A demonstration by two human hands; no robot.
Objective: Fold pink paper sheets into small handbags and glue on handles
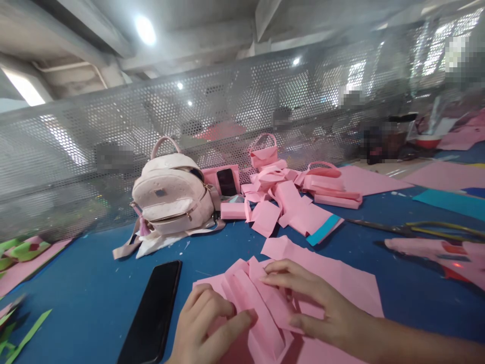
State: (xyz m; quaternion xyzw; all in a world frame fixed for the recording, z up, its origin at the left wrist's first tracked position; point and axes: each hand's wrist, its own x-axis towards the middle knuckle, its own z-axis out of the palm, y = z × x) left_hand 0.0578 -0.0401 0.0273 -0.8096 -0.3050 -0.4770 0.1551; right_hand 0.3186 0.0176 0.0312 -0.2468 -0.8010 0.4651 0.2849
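A folded piece of pink paper (pixel 252 303) lies on the blue table (pixel 87 298) near the front edge. My left hand (pixel 206 326) presses down on its left side with curled fingers and the thumb against a fold. My right hand (pixel 314 303) lies over its right side, fingers stretched out along the creases and thumb tucked under an edge. A flat pink sheet (pixel 341 275) sits under and behind the folded piece.
A black phone (pixel 153 313) lies left of my hands. Behind are a pale pink backpack (pixel 172 199), a heap of pink paper bags and scraps (pixel 291 197), and another phone (pixel 226 182). Scissors (pixel 413 230) lie to the right. A perforated metal screen (pixel 113 151) backs the table.
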